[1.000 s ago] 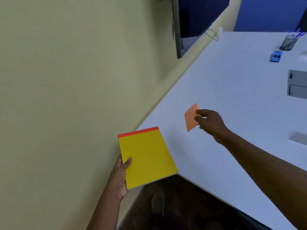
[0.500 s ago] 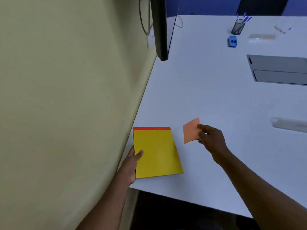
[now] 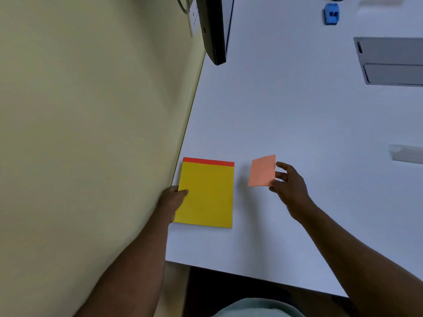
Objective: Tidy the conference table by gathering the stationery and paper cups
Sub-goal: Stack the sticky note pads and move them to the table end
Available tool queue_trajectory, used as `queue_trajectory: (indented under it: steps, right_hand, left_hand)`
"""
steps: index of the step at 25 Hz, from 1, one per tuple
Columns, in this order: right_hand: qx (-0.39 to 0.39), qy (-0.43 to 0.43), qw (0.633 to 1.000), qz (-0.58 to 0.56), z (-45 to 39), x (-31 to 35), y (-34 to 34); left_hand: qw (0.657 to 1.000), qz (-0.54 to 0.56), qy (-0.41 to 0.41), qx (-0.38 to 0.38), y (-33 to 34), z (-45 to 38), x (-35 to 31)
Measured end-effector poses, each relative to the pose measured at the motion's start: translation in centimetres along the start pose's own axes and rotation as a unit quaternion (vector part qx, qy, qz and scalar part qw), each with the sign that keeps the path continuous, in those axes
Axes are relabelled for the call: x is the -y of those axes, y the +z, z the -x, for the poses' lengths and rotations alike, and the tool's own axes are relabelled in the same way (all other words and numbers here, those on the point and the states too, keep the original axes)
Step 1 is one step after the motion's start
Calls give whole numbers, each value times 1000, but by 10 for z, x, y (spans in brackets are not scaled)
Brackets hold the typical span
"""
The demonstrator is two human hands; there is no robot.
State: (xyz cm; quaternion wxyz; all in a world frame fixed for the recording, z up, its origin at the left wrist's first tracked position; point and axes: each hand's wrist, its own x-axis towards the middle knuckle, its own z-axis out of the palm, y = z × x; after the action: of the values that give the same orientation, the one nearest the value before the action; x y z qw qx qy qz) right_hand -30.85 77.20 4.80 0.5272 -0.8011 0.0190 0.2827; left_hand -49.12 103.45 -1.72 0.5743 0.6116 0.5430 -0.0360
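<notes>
A white surface [image 3: 297, 124] fills the right of the head view and butts against a pale yellow-green wall [image 3: 91, 110] on the left. A dark flat screen [image 3: 212, 28] hangs off that wall, its edge over the surface's far left corner, with a white socket plate [image 3: 194, 17] and a cable beside it. Below the surface's near edge the floor is dark.

The yellow notepad [image 3: 207, 194] lies flat on the surface just beside the wall, its long axis running away from the person and its red binding strip at the far end. The left hand [image 3: 171, 201] is clamped on its near-left edge, thumb on the cover (the other fingers are hidden under it).

To the right, apart from the notepad, an orange sticky-note pad [image 3: 262, 170] is held just above the surface, tilted, its face turned toward the notepad. The right hand [image 3: 289, 187] pinches its right edge between thumb and fingertips.

Farther off, well apart from both hands: a blue stapler-like item [image 3: 331, 13] near the top, a grey recessed panel [image 3: 391, 61] set into the surface at the right, and a blurred pale object [image 3: 406, 153] at the right edge that I cannot identify. Nothing lies between notepad and sticky notes.
</notes>
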Motion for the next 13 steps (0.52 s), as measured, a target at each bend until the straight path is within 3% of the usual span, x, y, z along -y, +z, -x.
queue_trajectory:
  steps: [3, 9, 13]
  right_hand:
    - [19, 36, 998, -37, -21, 0, 11]
    - [32, 7, 999, -13, -54, 13, 43]
    - [47, 6, 999, 8, -91, 32, 66]
  left_hand:
    - [981, -163, 6, -103, 15, -5, -4]
    - [930, -311, 19, -193, 40, 9, -20]
    - [878, -438, 106, -161, 73, 27, -17]
